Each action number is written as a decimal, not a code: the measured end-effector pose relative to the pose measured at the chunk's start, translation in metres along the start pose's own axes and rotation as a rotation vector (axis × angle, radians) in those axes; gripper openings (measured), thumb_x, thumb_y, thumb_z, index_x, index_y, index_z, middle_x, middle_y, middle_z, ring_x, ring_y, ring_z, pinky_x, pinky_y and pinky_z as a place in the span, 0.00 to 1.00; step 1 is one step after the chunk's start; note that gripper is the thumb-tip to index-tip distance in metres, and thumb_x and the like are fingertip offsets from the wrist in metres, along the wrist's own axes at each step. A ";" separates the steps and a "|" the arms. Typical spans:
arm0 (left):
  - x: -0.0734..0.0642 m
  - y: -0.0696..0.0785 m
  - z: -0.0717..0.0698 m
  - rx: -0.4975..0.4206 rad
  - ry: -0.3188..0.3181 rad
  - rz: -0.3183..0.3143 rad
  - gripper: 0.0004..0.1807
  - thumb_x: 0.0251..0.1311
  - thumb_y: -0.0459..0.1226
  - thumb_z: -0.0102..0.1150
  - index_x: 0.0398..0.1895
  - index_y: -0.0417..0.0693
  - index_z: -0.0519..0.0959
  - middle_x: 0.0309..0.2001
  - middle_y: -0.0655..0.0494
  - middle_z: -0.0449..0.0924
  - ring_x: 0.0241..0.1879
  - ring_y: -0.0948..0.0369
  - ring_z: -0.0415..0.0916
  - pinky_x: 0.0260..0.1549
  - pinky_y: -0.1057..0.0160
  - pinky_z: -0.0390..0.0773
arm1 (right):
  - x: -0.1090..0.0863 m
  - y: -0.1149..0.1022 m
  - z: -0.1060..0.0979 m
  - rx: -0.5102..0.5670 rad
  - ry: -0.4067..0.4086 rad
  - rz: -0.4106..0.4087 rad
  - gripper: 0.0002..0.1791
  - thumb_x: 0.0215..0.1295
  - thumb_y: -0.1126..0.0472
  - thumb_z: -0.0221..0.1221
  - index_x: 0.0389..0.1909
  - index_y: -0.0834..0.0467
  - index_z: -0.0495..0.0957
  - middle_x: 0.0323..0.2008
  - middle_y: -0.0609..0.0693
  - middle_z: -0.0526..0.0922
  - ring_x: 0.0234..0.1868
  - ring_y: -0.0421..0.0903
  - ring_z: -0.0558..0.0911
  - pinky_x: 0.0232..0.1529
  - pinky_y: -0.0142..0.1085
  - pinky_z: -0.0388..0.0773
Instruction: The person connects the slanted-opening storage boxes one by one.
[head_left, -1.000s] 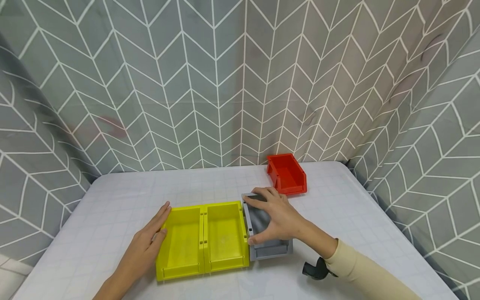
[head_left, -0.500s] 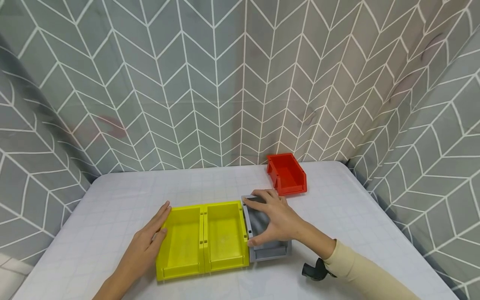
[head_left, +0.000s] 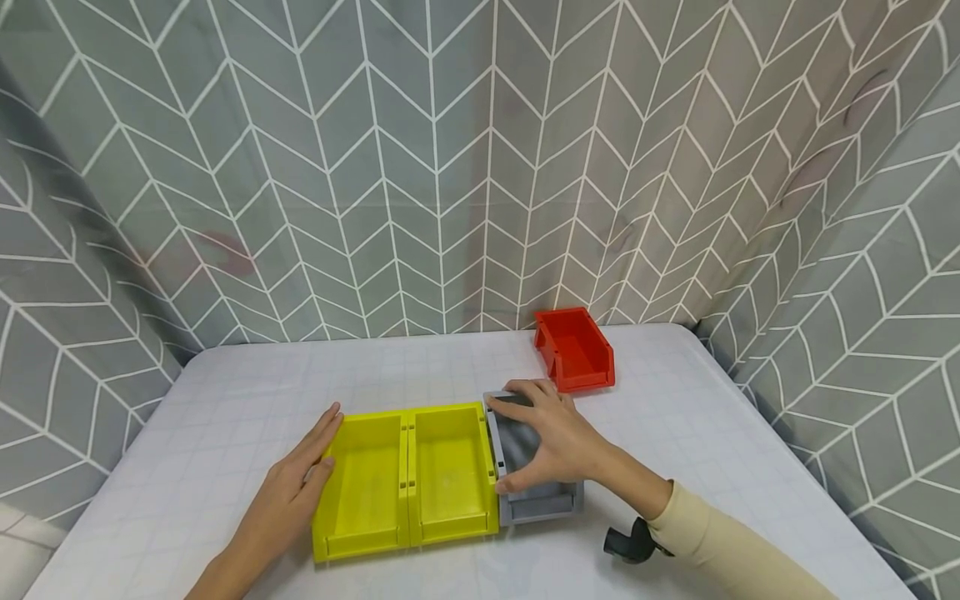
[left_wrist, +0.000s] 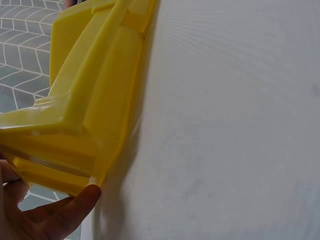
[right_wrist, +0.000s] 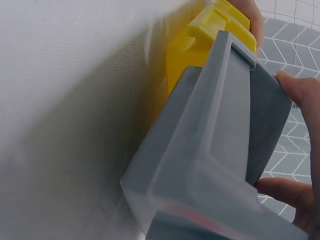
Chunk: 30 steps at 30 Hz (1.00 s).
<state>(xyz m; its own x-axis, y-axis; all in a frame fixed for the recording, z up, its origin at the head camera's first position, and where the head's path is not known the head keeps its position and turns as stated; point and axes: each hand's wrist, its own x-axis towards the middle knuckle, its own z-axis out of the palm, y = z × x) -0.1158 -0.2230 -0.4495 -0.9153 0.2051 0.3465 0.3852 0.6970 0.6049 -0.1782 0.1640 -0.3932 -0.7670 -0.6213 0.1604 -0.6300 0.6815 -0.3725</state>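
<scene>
I see the grey bin point(head_left: 540, 506) on the desk point(head_left: 675, 417), just right of two yellow bins point(head_left: 452, 483), gripped by the right hand point(head_left: 553, 437); the left hand point(head_left: 288, 487), fingers extended, touches the left yellow bin point(head_left: 367, 483). A red bin point(head_left: 576, 350) stands behind.

Yellow bins point(head_left: 407, 479), grey bin point(head_left: 517, 443): smooth plastic.
</scene>
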 end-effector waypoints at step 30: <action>-0.001 -0.001 0.003 -0.001 0.006 0.006 0.32 0.80 0.33 0.48 0.83 0.51 0.58 0.82 0.58 0.51 0.78 0.48 0.55 0.64 0.85 0.45 | -0.002 0.001 0.004 -0.007 -0.008 0.008 0.56 0.43 0.28 0.72 0.76 0.44 0.71 0.75 0.53 0.65 0.72 0.55 0.61 0.67 0.69 0.63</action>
<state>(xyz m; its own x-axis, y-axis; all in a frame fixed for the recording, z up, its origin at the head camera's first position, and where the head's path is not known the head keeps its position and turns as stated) -0.1157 -0.2216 -0.4520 -0.9121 0.2052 0.3550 0.3912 0.6948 0.6034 -0.1772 0.1641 -0.3975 -0.7710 -0.6188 0.1504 -0.6247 0.6891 -0.3672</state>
